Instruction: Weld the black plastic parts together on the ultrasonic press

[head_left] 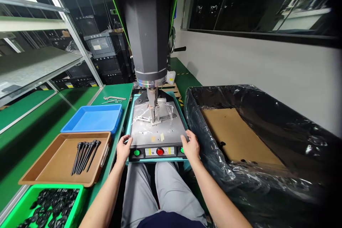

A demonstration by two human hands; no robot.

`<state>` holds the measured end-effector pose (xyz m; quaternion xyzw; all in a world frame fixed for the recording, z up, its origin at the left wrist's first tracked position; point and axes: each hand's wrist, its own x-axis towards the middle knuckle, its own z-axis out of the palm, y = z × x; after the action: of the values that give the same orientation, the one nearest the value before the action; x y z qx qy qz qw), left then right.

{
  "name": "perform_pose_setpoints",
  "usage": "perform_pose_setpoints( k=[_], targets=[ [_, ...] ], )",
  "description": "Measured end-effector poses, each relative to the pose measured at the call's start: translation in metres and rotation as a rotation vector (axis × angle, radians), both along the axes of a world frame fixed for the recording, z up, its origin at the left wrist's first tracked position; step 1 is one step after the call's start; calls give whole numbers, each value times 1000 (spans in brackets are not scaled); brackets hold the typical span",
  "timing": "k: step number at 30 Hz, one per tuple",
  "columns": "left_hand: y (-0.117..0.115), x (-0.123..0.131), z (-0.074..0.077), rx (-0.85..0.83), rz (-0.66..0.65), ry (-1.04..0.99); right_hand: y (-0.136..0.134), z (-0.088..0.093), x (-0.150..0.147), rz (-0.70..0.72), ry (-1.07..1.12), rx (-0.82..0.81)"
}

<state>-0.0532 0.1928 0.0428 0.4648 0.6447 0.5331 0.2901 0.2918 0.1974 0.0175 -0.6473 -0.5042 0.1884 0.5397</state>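
My left hand (pixel 123 149) is at the left front corner of a press machine's metal base plate (pixel 144 137), thumb and fingers apart, beside a green button (pixel 137 152). At the opposite corner my right hand (pixel 191 146) is also open, its thumb near the plate's edge and the other green button (pixel 182 150) partly behind it. Neither hand holds anything. Between them on the front panel sits a red button (pixel 160 152). The machine's metal tool head (pixel 153 98) comes down over a small fixture (pixel 155 119) with clear plastic film around it.
To the left, a brown tray (pixel 48 160) holds several black rods with wider heads (pixel 84 156). A blue tray (pixel 92 119) lies behind it, and a green bin (pixel 81 199) of small black parts in front. Wrenches (pixel 114 98) lie farther back. On the right stands a box lined with black plastic (pixel 211 142).
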Motion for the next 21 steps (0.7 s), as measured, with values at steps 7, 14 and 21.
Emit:
perform_pose_setpoints(
  k=[7,14,21],
  targets=[
    [53,19,22,-94,-112,-81,82,32,-37,271,465,-219],
    [48,18,43,-90,-233,-172,70,34,-55,375,580,-264],
    [12,23,68,-162,-380,-477,42,56,-45,405,652,-258]
  ],
)
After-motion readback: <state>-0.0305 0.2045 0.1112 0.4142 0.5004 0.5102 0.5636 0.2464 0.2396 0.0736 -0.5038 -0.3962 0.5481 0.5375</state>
